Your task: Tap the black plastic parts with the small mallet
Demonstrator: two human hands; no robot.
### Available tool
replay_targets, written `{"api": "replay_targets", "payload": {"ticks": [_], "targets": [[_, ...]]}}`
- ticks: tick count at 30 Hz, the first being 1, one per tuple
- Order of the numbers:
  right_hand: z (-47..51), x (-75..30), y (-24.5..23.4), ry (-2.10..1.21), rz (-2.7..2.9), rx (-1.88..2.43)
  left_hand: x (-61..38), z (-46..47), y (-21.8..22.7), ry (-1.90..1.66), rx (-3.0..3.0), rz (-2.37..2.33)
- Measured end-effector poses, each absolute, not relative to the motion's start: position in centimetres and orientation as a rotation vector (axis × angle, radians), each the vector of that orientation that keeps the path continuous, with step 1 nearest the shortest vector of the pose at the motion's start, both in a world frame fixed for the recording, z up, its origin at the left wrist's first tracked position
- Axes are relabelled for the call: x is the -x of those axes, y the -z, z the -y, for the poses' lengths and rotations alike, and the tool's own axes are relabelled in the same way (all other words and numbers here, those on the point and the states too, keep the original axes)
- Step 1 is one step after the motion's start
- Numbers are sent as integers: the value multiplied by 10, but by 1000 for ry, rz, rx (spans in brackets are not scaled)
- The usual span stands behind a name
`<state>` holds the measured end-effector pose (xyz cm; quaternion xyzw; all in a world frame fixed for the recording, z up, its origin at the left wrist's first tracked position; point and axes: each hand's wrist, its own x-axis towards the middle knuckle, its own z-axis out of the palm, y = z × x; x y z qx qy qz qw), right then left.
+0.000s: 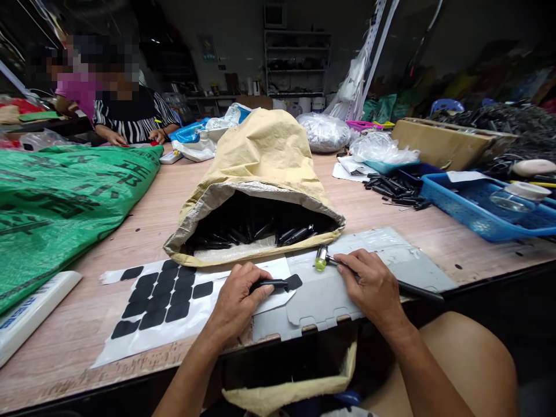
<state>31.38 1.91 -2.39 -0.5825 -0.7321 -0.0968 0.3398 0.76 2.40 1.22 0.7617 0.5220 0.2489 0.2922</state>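
Note:
My left hand (240, 298) is closed round a slim black tube-shaped part (273, 283), which points right over a white sheet. By its tip lies a black rounded-square patch (294, 282). My right hand (372, 285) grips the shaft of a small hammer (322, 258) with a chrome and yellow-green head; its long black grip sticks out to the right. The hammer head is over a grey board (330, 301). To the left, a white backing sheet (125, 347) carries several black patches. Behind my hands, a tan sack (269, 150) lies with its mouth towards me and several black parts inside.
At left are a green woven sack (78, 208) and a white box (39, 313). Loose black parts (393, 188) lie beside a blue basket (486, 211) at right, near a cardboard box (447, 145). Another person (130, 119) works across the table. Below the edge, another sack (291, 391) gapes.

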Motion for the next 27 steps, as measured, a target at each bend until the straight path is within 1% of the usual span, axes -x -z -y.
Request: {"api": "replay_targets", "payload": {"ticks": [4, 7, 10, 13, 14, 16, 20, 23, 27], "targets": [[-18, -312, 22, 256, 1883, 1525, -9, -22, -14, -681, -2088, -1391], [-17, -311, 21, 257, 1884, 1527, -14, -5, -20, -779, -2127, -1330], [-17, -311, 21, 254, 1893, 1527, -25, 28, -22, -798, -2107, -1043], [-18, -312, 22, 259, 1894, 1537, -35, 58, -5, -680, -2145, -807], [-18, -312, 23, 262, 1893, 1538, -37, 66, 5, -646, -2166, -815], [-18, -312, 23, 266, 1892, 1538, -40, 75, 27, -532, -2166, -983], [-18, -312, 24, 261, 1892, 1529, -43, 83, 58, -133, -2019, -1415], [-18, -311, 23, 260, 1891, 1538, -45, 86, 61, 30, -1930, -1513], [-18, -311, 23, 258, 1896, 1544, -43, 88, 46, -14, -1980, -1467]]}}
